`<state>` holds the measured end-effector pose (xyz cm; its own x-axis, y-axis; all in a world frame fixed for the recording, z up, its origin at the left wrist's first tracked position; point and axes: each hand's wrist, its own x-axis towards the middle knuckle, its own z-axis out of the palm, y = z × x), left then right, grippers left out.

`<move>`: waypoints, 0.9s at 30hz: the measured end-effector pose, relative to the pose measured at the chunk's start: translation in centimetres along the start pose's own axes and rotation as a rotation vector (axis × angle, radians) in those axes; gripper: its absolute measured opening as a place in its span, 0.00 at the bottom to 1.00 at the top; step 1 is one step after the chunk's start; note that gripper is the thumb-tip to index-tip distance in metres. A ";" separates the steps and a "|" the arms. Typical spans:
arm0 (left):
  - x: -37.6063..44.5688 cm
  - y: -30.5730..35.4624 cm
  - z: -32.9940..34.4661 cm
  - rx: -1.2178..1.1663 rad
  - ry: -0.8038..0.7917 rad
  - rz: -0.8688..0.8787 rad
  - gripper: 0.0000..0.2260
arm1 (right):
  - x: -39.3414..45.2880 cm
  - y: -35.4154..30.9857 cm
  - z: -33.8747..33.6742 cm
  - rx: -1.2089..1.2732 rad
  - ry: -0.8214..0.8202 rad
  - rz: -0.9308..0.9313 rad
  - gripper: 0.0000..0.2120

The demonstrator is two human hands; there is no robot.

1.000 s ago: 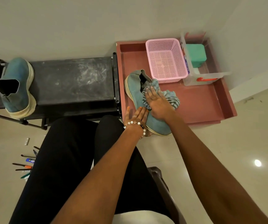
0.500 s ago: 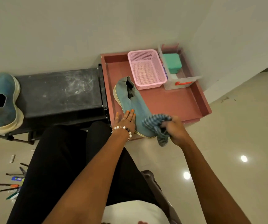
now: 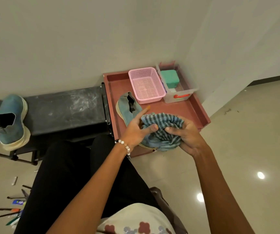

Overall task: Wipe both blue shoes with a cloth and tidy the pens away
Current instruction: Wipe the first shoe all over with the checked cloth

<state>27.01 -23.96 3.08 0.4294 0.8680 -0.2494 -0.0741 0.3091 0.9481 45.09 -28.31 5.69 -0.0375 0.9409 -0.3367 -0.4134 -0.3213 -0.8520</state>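
Dim, even indoor light, lamp glare on the glossy floor [image 3: 260,175] (edges bow outward).

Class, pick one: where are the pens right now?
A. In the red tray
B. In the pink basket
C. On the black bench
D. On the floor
D: the pens lie scattered on the floor at lower left; the pink basket shows no pens.
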 end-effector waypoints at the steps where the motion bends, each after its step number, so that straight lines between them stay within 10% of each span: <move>1: 0.1 0.3 0.3 0.013 0.032 0.018 0.25 | -0.1 -0.3 0.1 -0.035 0.007 -0.009 0.26; 5: 0.2 0.7 1.0 0.090 0.230 0.079 0.06 | -0.2 -0.8 -0.6 -0.339 0.150 -0.017 0.27; 8: 0.2 0.8 1.0 0.093 0.261 0.117 0.12 | -0.7 -0.7 -1.0 -0.496 0.102 0.122 0.25; 17: -0.3 1.8 0.8 -0.143 0.142 -0.190 0.20 | -1.9 -0.1 -0.9 0.138 0.134 0.064 0.19; 22: -0.4 1.0 0.5 -0.114 0.126 -0.292 0.27 | -1.0 -0.6 -0.7 -0.102 0.420 0.005 0.30; 27: 0.0 0.8 0.3 -0.253 0.312 -0.262 0.18 | -1.3 0.4 -2.4 -0.324 0.230 0.081 0.35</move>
<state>27.18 -23.84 3.94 0.1754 0.8116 -0.5572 -0.2327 0.5841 0.7776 47.19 -29.88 4.80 0.1616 0.8743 -0.4577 -0.1075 -0.4455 -0.8888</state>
